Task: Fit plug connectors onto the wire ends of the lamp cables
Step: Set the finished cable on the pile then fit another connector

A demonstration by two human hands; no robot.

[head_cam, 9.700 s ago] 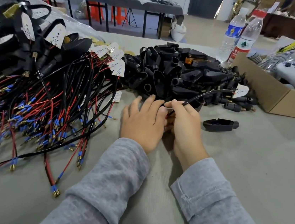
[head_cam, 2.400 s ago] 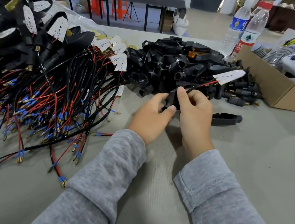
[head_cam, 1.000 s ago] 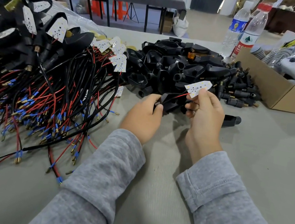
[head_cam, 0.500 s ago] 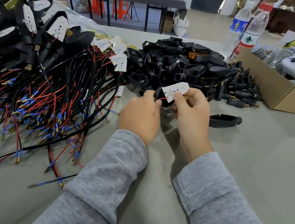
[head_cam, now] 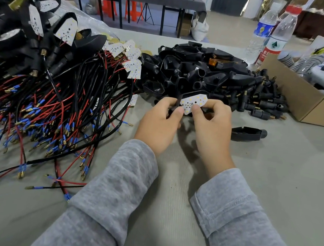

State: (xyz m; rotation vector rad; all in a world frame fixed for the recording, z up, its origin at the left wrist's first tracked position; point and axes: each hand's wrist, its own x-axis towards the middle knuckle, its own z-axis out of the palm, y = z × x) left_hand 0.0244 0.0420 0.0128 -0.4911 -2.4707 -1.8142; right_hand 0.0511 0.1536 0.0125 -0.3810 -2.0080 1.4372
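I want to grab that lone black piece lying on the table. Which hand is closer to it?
The right hand. The lone black piece lies just to its right, untouched. The left hand is farther, on the other side of the right hand.

I see the white LED board (head_cam: 193, 104) now lying flat against the black housing (head_cam: 182, 96), pinched by both thumbs, where a second ago my right hand (head_cam: 211, 127) held it up apart. My left hand (head_cam: 160, 122) has closed in beside the right, thumbs almost touching.
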